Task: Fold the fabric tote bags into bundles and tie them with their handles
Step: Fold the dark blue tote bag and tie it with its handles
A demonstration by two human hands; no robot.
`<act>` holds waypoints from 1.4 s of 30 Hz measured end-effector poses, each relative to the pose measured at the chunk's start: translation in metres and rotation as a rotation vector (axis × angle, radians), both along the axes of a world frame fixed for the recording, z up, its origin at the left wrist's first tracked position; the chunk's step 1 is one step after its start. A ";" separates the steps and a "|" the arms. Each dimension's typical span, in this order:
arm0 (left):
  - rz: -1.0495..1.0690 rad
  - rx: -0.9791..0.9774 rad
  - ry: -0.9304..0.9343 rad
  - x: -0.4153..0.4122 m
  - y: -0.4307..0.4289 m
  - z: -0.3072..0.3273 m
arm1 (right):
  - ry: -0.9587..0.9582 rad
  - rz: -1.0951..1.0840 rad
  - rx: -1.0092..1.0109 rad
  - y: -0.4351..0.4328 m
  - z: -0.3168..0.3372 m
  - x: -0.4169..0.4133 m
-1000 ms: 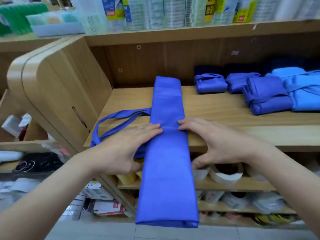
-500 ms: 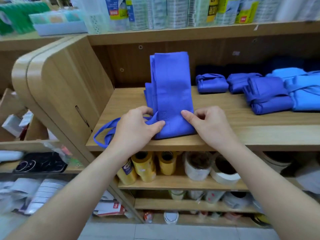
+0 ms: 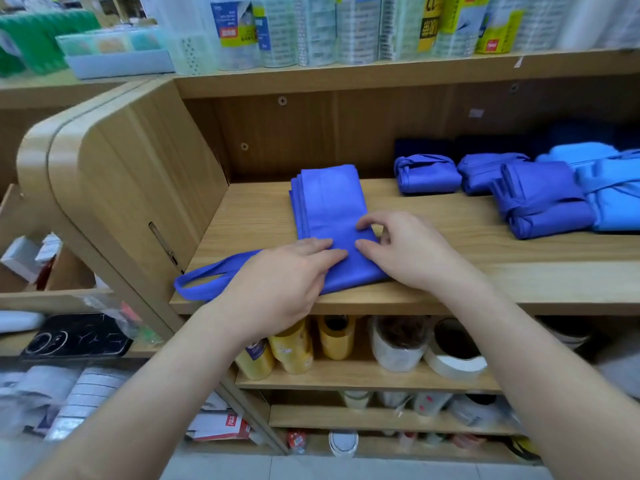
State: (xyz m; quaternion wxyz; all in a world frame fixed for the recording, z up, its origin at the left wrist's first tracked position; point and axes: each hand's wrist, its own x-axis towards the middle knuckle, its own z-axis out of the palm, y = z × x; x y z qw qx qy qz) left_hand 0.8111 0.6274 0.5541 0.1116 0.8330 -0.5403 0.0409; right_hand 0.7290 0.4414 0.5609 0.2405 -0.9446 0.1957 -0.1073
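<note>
From my remote seat, 2 bare forearms reach up from the bottom of the view. Below them, on the lower shelf, stand yellow tape rolls (image 3: 294, 348) and a wide white tape roll (image 3: 453, 358), with a black phone case (image 3: 76, 337) off to the left.

At the front lip of the wooden shelf (image 3: 485, 275), the left hand (image 3: 287, 282) lies flat with straight fingers, released and pressing down on the near end of the blue tote bag (image 3: 329, 209). The right hand (image 3: 412, 251) sits just beside it, with its fingers bent and its thumb and forefinger tips on the fabric at the bag's right edge. I cannot tell whether it pinches the cloth or only rests on it.

The tote bag lies on the shelf as a narrow, layered strip, running from the front edge back toward the rear panel. Its stacked folds show along the left side. Its handles (image 3: 207, 282) trail out to the left from under the left hand and lie as a loop at the shelf's front corner.

Farther back and to the right, well apart from the bag, sit tied blue bundles (image 3: 426, 173), with a light-blue bundle (image 3: 613, 199) at the edge of the view.

On the top shelf above stands a row of labelled packs (image 3: 346, 29).
</note>
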 end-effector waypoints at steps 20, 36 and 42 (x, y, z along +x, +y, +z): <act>0.156 -0.441 0.542 0.005 0.016 0.015 | -0.319 0.056 0.940 0.011 0.009 0.041; 0.254 -0.380 0.674 -0.006 -0.030 0.019 | -0.873 -0.118 0.596 0.039 0.007 0.012; 0.296 -0.362 0.567 -0.014 -0.036 0.016 | -0.859 -0.281 0.717 0.044 0.006 0.013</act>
